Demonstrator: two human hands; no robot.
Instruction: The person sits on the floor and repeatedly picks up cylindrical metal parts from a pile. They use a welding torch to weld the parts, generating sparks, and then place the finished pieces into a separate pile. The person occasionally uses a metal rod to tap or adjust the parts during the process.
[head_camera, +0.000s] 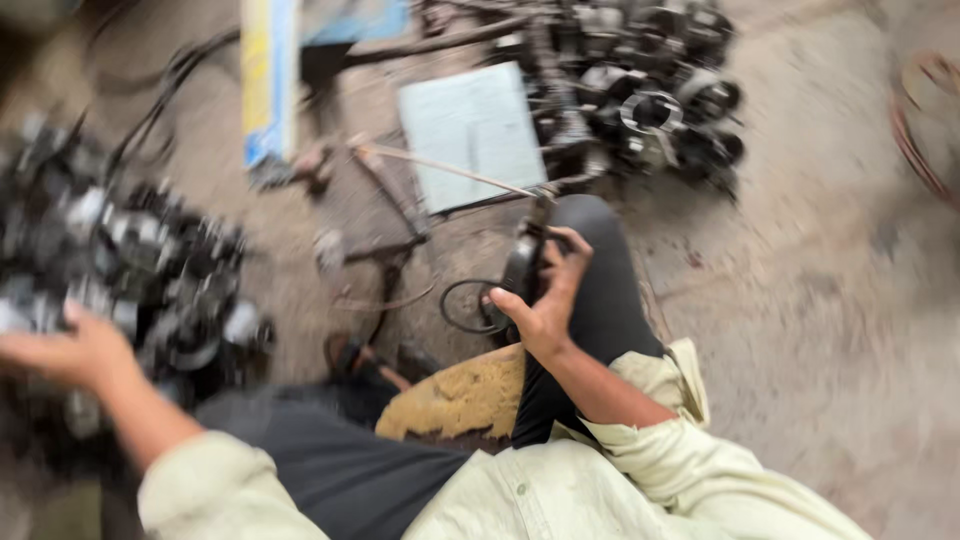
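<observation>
Right hand (545, 300) grips a dark metal part (522, 265) over the knee; left hand (65, 350), fingers spread, reaches the blurred parts pile (150, 270), apparently picking the next piece.

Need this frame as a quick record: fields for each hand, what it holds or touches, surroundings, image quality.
left hand: reaching toward a pile of dark metal parts; contact unclear, nothing visibly held
right hand: gripping a dark metal part over the knee
seat: worn yellow cushion between the legs
ground: second heap of metal parts ahead, pale flat sheet, thin rod lying across it
floor: bare dirt
image quality: heavy motion blur, worst at left
</observation>
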